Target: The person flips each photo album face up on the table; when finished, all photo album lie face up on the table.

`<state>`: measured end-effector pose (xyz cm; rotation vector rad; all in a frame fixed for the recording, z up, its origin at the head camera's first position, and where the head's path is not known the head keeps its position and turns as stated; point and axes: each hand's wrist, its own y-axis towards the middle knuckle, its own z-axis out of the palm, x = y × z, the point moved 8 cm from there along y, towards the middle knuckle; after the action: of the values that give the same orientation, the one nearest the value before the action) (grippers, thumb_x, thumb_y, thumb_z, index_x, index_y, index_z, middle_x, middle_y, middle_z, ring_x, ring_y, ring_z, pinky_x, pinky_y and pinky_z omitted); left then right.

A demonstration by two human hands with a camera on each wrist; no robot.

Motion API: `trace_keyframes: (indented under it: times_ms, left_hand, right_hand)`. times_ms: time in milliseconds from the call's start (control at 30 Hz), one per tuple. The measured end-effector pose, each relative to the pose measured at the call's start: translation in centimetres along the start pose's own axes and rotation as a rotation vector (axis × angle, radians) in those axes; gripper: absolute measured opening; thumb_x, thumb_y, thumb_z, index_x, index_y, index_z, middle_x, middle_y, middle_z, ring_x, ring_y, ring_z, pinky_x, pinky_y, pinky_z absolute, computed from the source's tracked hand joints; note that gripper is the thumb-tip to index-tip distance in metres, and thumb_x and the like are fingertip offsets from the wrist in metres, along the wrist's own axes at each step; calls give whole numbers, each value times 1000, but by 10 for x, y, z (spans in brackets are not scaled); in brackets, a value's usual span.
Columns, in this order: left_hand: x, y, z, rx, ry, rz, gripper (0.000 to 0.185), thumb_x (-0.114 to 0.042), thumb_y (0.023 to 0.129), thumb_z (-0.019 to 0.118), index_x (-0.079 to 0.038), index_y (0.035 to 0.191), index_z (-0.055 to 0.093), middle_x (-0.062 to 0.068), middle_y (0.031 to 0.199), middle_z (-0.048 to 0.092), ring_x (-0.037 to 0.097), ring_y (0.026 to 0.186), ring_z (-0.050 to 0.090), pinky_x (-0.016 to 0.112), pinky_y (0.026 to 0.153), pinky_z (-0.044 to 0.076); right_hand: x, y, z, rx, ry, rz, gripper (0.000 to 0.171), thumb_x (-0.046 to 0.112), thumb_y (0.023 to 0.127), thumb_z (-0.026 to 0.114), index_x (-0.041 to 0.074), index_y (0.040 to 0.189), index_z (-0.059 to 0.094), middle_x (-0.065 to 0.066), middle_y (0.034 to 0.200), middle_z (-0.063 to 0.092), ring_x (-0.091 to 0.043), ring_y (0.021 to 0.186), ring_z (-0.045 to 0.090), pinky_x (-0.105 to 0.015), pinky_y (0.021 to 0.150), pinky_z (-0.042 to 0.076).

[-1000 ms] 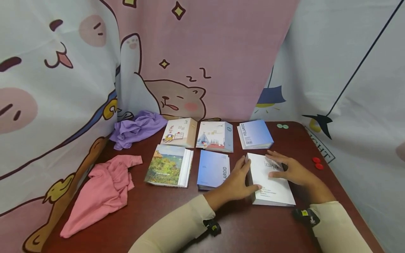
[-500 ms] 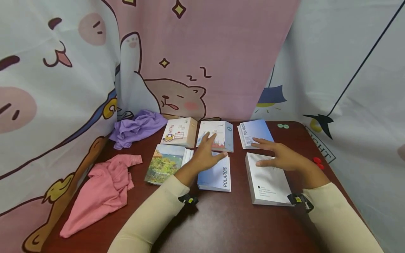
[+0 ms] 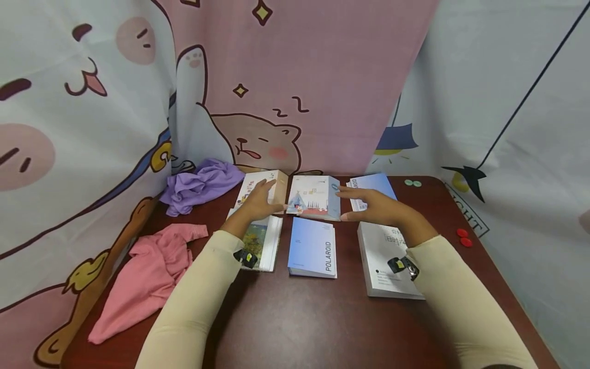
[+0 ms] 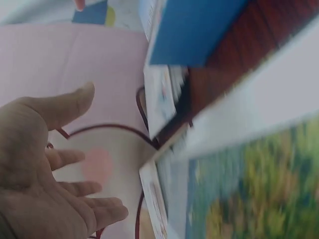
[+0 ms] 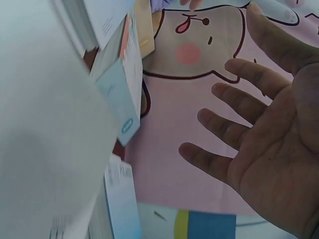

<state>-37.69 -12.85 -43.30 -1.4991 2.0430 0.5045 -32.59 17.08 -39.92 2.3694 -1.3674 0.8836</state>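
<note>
Holding nothing, left hand [image 3: 259,203] and right hand [image 3: 377,208] are spread above album-style books [image 3: 310,248] already laid in two rows, cloths [image 3: 149,277] left crumpled.

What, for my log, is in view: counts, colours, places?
Polaroid books: 2, blue, front middle, back right
Tent book: 1, white and blue, back middle
Beige book: 1, white and beige, back left
Landscape book: 1, mostly green, front left
White book: 1, white, front right
Cloths: 2, purple and pink, left
Discs: 4, green and red, right
Table: 1, reddish, underneath
Curtains: count unclear, pink and white, around
Sleeves: 2, cream, arms
Wristbands: 2, black, cuffs
Hands: 2, bare, above books
</note>
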Motion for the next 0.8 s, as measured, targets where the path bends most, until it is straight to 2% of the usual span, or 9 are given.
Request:
trace_keyframes:
  times_ms: [200,333,533,667,800]
  left_hand:
    - [15,7,-3,42,61,-15,92,-30,99,78,-9,174,29,27,182,15,52,166,22,69,132,26]
    - [24,15,-1,55,96,-47,92,-29,98,81,-9,173,31,28,181,15,52,167,19,64,135,24]
    - [40,25,9,71,151,-95,91,-29,96,83,-14,172,36,23,182,20,54,167,16,71,134,19]
    - [50,29,17,89,130,-133,88,-27,97,83,-20,172,38,17,183,19,54,168,6,76,132,13]
    - [52,31,20,65,90,-130,81,-22,97,83,-21,169,44,16,183,20,55,168,5,75,132,15]
  right_hand:
    - [10,29,12,28,57,1,80,43,98,82,21,167,48,-8,180,35,-41,167,30,-69,131,29]
    - [18,49,22,34,46,-33,72,35,102,77,16,166,49,-13,177,39,-42,166,32,-67,133,27]
    - [27,78,40,58,59,-66,66,30,106,70,9,165,49,-19,175,40,-43,165,33,-64,133,29]
    - [27,91,51,73,100,-54,68,32,107,70,6,165,47,-19,174,42,-43,165,34,-62,133,30]
    - [27,99,59,77,136,-33,73,40,105,71,8,166,46,-19,173,44,-42,164,36,-63,133,31]
